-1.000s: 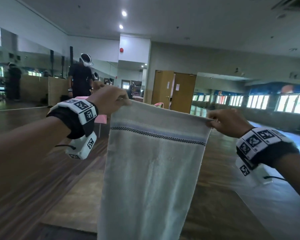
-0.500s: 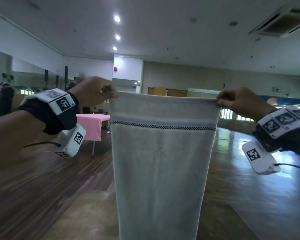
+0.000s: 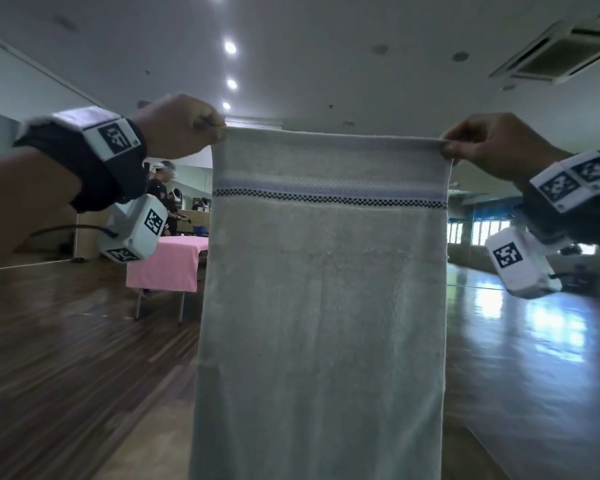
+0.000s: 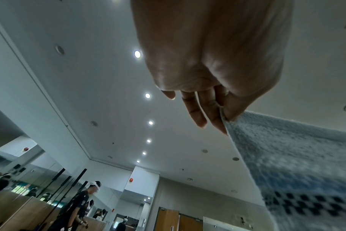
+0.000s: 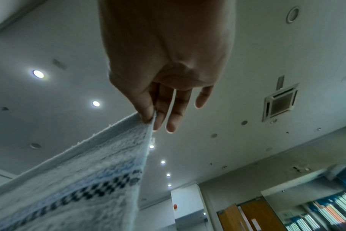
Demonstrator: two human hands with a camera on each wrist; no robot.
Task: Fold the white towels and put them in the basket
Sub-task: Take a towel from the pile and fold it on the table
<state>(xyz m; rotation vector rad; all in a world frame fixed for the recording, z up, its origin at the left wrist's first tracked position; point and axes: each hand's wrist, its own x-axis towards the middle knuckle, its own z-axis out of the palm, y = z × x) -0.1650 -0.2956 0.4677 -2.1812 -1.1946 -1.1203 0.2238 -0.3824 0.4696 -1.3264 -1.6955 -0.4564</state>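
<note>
A white towel (image 3: 323, 306) with a blue band and a dark checkered stripe near its top hangs flat and full length in front of me, raised high. My left hand (image 3: 184, 128) pinches its top left corner between thumb and fingers. My right hand (image 3: 489, 143) pinches the top right corner the same way. In the left wrist view the towel (image 4: 298, 164) runs off to the right from my left hand (image 4: 225, 115). In the right wrist view the towel (image 5: 85, 176) drops away left from my right hand (image 5: 150, 117). No basket is in view.
A table with a pink cloth (image 3: 163, 265) stands on the dark wooden floor (image 3: 66, 358) behind the towel's left side. People (image 3: 160, 192) stand farther back by a mirrored wall. Windows (image 3: 478, 230) light the floor on the right.
Both hands have lifted the towel higher and drawn its top edge taut and level. My view has tilted upward toward the ceiling.
</note>
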